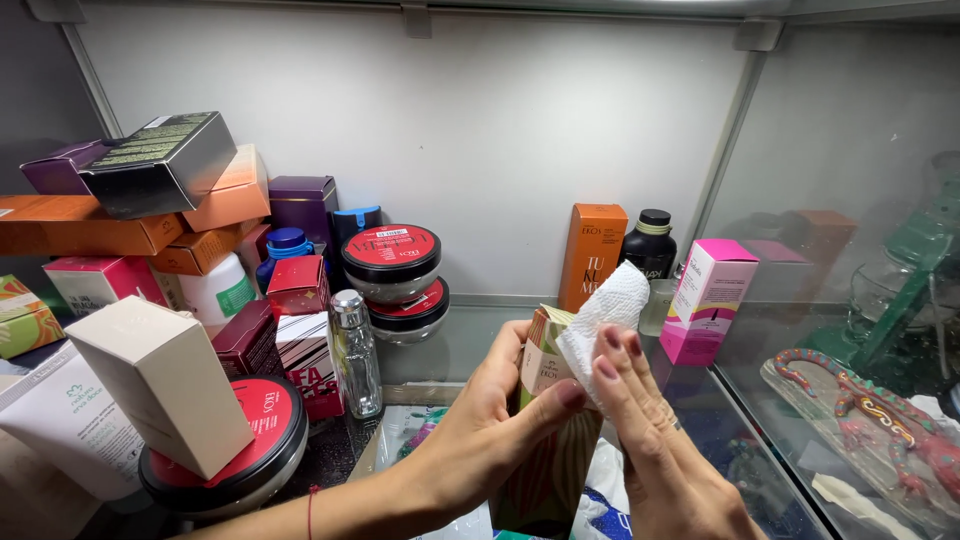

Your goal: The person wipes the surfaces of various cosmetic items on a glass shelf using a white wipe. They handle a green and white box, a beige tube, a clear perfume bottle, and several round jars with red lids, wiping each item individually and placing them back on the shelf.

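White back wall and glass side panels enclose a glass shelf [480,345] crowded with cosmetics. Over its front edge the left hand [490,425] holds a tall patterned carton [545,375] upright, its grip wrapped narrow round the box, thumb lying across the front face and fingers behind. Just right of that grip, the right hand [655,440] presses a white cloth [605,315] against the carton's top corner with flat fingers; the cloth is pinned under them, bunched above the fingertips.

The carton looks like thin card: light, fairly stiff along its edges, but likely to dent if squeezed on its broad faces. Holding it low, across the narrow sides as the left hand does, seems the safest hold. The cloth is soft and limp, and would take any shape pressed into it.

Left of the grip stand a clear glass bottle [356,352] with a silver cap and two stacked red-lidded jars [393,262]; farther left lie piled boxes and a cream box [160,385] resting on another red-lidded jar [245,450]. Beyond the grip are an orange box [592,252] and a dark bottle [650,250]; to its right, a pink box [708,300] and, lower, a colourful lizard figure [860,405].
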